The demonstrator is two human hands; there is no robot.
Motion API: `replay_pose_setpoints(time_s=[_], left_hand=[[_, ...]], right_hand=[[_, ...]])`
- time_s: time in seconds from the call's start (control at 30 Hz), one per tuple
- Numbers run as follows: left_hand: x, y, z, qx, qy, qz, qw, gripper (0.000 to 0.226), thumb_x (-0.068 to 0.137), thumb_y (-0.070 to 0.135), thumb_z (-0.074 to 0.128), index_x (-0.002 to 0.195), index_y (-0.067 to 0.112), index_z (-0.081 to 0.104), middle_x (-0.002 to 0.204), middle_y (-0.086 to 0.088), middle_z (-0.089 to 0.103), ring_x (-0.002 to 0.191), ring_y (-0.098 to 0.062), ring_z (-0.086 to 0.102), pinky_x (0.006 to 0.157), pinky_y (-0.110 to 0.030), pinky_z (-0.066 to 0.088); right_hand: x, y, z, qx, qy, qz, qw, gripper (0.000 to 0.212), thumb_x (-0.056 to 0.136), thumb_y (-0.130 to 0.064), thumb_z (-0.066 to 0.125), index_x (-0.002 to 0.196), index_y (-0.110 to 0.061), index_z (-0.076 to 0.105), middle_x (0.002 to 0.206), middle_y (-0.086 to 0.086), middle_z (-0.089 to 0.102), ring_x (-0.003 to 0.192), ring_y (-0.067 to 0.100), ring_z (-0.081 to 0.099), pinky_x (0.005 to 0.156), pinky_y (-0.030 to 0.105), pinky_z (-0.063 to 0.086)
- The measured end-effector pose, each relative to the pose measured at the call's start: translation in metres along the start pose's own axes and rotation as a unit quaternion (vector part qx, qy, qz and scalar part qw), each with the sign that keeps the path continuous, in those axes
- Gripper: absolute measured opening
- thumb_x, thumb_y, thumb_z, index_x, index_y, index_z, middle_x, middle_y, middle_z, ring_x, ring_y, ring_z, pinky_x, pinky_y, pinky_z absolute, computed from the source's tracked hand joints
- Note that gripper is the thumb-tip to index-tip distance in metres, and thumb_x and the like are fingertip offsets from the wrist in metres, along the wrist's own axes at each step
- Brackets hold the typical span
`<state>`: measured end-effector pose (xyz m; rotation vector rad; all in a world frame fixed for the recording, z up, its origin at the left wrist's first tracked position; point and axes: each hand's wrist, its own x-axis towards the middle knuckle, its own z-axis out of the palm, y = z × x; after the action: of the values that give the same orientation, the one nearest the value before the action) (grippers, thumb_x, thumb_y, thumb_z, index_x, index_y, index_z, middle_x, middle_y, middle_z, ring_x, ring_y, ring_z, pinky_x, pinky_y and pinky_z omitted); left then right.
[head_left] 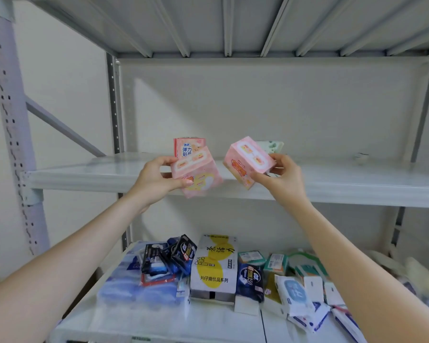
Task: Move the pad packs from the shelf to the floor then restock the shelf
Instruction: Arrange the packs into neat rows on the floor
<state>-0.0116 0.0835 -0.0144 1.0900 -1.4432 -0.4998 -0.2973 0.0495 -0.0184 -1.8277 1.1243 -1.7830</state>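
Note:
My left hand [156,179] grips a pink pad pack [196,175], tilted, just above the front edge of the grey metal shelf [89,173]. My right hand [281,177] grips a second pink pad pack [248,162], also tilted, over the same shelf. Behind the left pack another pink pad pack [187,146] stands upright on the shelf. A pale green pack [273,147] stands at the back, partly hidden by the right-hand pack.
The lower shelf [208,323] holds several goods: dark blue packs [174,256], a white and yellow box [216,263], wipes packs [295,293] and bottled water [131,288]. A perforated upright post [13,134] rises at the left. The upper shelf's right half [357,174] is bare.

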Motion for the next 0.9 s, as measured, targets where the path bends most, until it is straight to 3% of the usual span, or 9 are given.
replay_pose_setpoints(time_s=[0.13,0.3,0.47,0.7,0.83,0.9], left_hand=[[-0.04,0.0,-0.003,0.017,-0.033,-0.01,0.999,0.065,0.064,0.01,0.088,0.121,0.017,0.056,0.121,0.002,0.059,0.098,-0.02,0.068,0.092,-0.043,0.054],[-0.109,-0.016,-0.002,0.053,-0.08,-0.032,0.995,0.065,0.062,0.02,0.089,0.116,0.028,0.054,0.122,0.005,0.06,0.104,-0.018,0.065,0.095,-0.045,0.052],[-0.187,-0.048,0.014,0.034,-0.114,-0.096,0.988,0.067,0.06,0.013,0.091,0.116,0.024,0.055,0.12,-0.002,0.062,0.106,-0.023,0.064,0.094,-0.049,0.052],[-0.287,-0.089,0.046,0.129,-0.18,-0.13,0.967,0.073,0.06,0.022,0.091,0.123,0.02,0.054,0.125,0.001,0.056,0.114,-0.019,0.054,0.097,-0.038,0.046],[-0.345,-0.112,0.067,0.14,-0.201,-0.157,0.957,0.071,0.06,0.019,0.09,0.12,0.022,0.053,0.123,0.002,0.057,0.111,-0.017,0.056,0.091,-0.034,0.049],[-0.377,-0.125,0.079,0.124,-0.208,-0.184,0.953,0.069,0.059,0.014,0.091,0.116,0.023,0.053,0.119,0.002,0.059,0.108,-0.018,0.059,0.082,-0.025,0.05]], right_hand=[[-0.051,-0.017,-0.024,-0.009,-0.004,0.003,1.0,0.051,0.068,-0.021,0.083,0.111,-0.029,0.057,0.105,-0.017,0.064,0.097,0.003,0.062,0.067,0.012,0.05],[-0.133,-0.026,-0.051,-0.065,-0.006,0.047,0.997,0.057,0.067,-0.023,0.084,0.116,-0.024,0.056,0.105,-0.016,0.061,0.098,-0.003,0.059,0.07,0.012,0.046],[-0.22,-0.011,-0.071,-0.105,-0.019,0.117,0.987,0.057,0.068,-0.021,0.084,0.117,-0.024,0.055,0.106,-0.015,0.061,0.098,-0.001,0.058,0.073,0.017,0.048],[-0.336,0.03,-0.098,-0.125,-0.063,0.213,0.967,0.059,0.067,-0.022,0.084,0.117,-0.023,0.053,0.108,-0.009,0.061,0.096,0.0,0.059,0.065,0.016,0.047],[-0.4,0.053,-0.12,-0.134,-0.083,0.285,0.946,0.061,0.065,-0.021,0.085,0.117,-0.026,0.052,0.106,-0.005,0.065,0.089,0.006,0.065,0.064,0.027,0.056],[-0.431,0.063,-0.132,-0.149,-0.092,0.303,0.937,0.058,0.064,-0.022,0.085,0.112,-0.03,0.053,0.101,-0.008,0.066,0.086,0.003,0.064,0.062,0.021,0.052]])
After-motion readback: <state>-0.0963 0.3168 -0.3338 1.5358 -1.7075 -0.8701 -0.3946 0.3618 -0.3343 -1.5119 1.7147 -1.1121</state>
